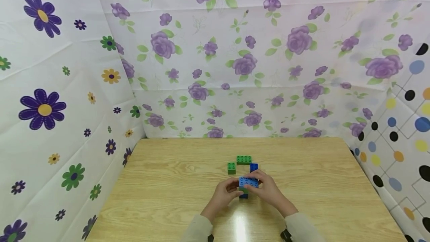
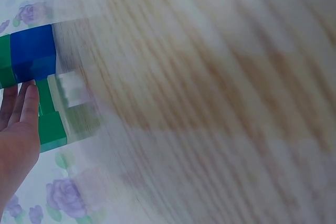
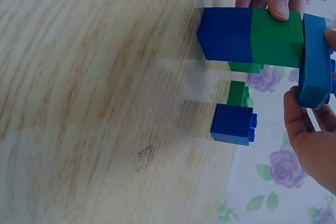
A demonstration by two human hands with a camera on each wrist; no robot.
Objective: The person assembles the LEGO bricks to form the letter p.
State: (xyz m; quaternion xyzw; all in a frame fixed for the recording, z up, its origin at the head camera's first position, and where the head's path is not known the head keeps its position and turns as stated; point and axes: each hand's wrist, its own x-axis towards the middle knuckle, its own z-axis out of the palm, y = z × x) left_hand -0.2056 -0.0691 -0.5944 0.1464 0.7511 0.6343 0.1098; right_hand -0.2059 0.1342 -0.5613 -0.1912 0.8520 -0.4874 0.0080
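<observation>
Left hand (image 1: 224,192) pinching green building brick (image 3: 277,36) stacked on dark blue brick (image 3: 226,34), right hand (image 1: 267,189) gripping light blue brick (image 1: 249,182) at its top, two loose green bricks (image 1: 243,160) beyond, wood-grain table (image 1: 168,186) beneath.

The wood-grained worktop (image 1: 161,201) is backed by a rose-print sheet (image 1: 228,40) and flanked by a daisy-print sheet (image 1: 74,89) on the left and a dotted sheet (image 1: 408,145) on the right

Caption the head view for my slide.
Left hand grips a green block, right hand a light-blue block over it, at a wooden table.
</observation>
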